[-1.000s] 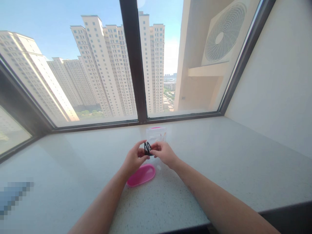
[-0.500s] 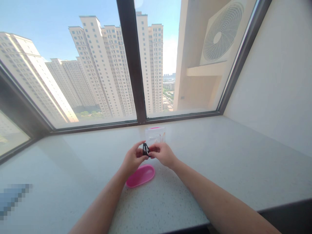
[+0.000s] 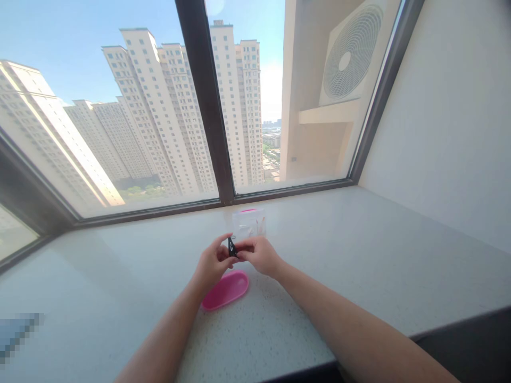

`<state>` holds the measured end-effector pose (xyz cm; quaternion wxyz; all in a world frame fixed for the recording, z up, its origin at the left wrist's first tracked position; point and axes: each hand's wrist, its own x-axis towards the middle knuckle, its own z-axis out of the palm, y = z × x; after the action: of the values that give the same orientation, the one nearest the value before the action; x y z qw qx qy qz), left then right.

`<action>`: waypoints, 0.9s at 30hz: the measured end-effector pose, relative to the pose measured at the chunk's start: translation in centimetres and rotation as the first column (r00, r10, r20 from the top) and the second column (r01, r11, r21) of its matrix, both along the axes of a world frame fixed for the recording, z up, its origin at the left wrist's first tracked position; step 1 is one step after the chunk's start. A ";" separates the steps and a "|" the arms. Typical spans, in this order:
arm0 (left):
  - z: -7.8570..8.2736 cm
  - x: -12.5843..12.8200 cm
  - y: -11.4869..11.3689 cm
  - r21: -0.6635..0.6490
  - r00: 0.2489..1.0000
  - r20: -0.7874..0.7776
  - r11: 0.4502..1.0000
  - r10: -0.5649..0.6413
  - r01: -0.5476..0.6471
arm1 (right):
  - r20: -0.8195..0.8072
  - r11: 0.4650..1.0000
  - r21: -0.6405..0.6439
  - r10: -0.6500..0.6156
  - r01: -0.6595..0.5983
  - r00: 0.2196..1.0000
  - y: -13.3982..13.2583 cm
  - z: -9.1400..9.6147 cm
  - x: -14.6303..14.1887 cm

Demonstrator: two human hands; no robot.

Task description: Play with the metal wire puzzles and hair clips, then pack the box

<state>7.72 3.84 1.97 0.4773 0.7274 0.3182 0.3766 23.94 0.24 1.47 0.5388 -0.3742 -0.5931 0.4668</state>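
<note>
My left hand point(image 3: 212, 264) pinches a black snap hair clip point(image 3: 232, 248) between thumb and fingers, holding it up above the counter. From the other side, my right hand point(image 3: 261, 256) closes its thumb and fingertips on the clip's lower end. Whether more than one clip is stacked there I cannot tell. Just below my hands, a pink oval tray point(image 3: 227, 292) lies on the counter, its left side partly behind my left wrist. Beyond my fingers is a clear plastic bag point(image 3: 248, 222) with a pink edge and small things in it, too small to name.
The pale speckled counter point(image 3: 319, 239) runs up to the dark window frame point(image 3: 159, 211). A white wall point(image 3: 451, 133) rises at the right. At the left edge lies a blurred bluish thing point(image 3: 16, 332). The counter's dark front edge shows at lower right.
The black pieces, spread in a fan half a second ago, now show as one narrow shape. Both hands keep their hold. The whole view has shifted slightly.
</note>
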 end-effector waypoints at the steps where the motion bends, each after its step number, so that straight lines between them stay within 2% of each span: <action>1: 0.0 0.0 0.0 0.008 1.000 -0.004 1.000 0.004 -0.004 | 0.015 1.000 0.000 -0.005 0.005 1.000 0.0 -0.1 0.0; 7: -0.2 0.0 0.2 0.095 0.997 -0.043 0.994 0.062 -0.058 | 0.158 0.997 -0.035 -0.058 0.064 0.986 0.1 -0.2 0.2; 11: -0.4 -0.1 0.1 0.140 0.993 -0.081 0.988 0.082 -0.070 | 0.180 0.993 -0.068 -0.086 0.100 0.980 0.0 -0.1 0.1; 14: -0.2 -0.1 0.0 0.134 0.996 -0.056 0.990 0.063 -0.055 | 0.202 0.992 -0.045 -0.103 0.114 0.974 0.0 0.0 0.1; 20: 0.4 0.1 0.3 0.006 0.994 0.073 0.997 0.076 -0.077 | 0.402 0.978 0.189 -0.163 0.093 0.901 -0.3 0.6 0.5; 24: 0.8 0.2 0.2 -0.146 0.985 0.101 0.982 0.138 -0.122 | 0.449 0.971 0.238 -0.142 0.036 0.882 -0.4 0.8 0.7; 27: 1.0 0.1 0.2 -0.198 0.980 0.114 0.971 0.162 -0.137 | 0.473 0.965 0.259 -0.160 0.036 0.866 -0.3 0.8 0.9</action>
<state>7.87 4.01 2.99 0.5343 0.6266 0.3748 0.4260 24.79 -0.07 2.26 0.4356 -0.4415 -0.7426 0.2528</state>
